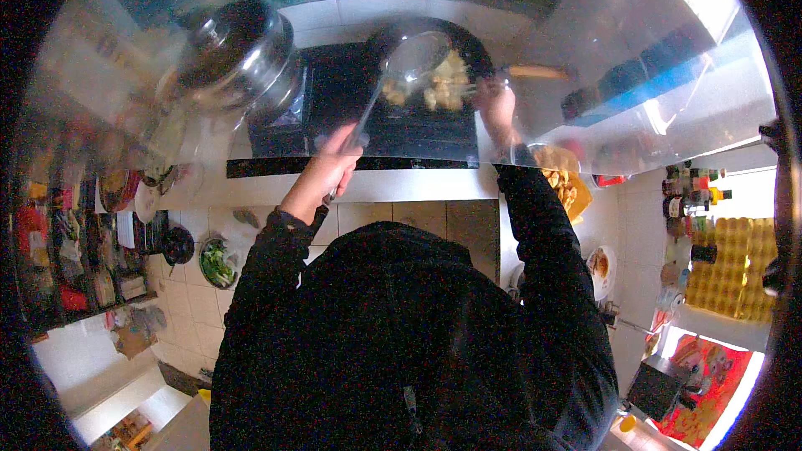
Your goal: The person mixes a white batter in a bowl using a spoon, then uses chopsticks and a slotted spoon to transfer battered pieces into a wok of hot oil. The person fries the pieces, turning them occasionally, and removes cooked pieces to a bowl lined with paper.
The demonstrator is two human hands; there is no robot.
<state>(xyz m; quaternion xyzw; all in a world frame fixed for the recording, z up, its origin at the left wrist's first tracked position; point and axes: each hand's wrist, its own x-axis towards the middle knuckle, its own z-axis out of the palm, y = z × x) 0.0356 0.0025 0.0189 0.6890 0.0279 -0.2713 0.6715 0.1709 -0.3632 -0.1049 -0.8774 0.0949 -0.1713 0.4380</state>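
My left hand (338,160) is closed around the long handle of a metal skimmer (416,56), whose round head is over the left part of a dark wok (473,44). Pale yellow food pieces (448,84) show beside and below the skimmer's head; what they are I cannot tell. My right hand (497,103) is blurred at the wok's right rim, and a thin utensil seems to run from it toward the food. Its grip is unclear. A wooden handle (536,71) sticks out to the right of the wok. The wok stands over a black stovetop (335,84).
A large lidded metal pot (238,56) stands left on the stove. At right are a yellow container of fried-looking pieces (564,191) and a white plate with food (601,269). A bowl of greens (218,263) is lower left. A transparent sheet (583,138) crosses the upper view.
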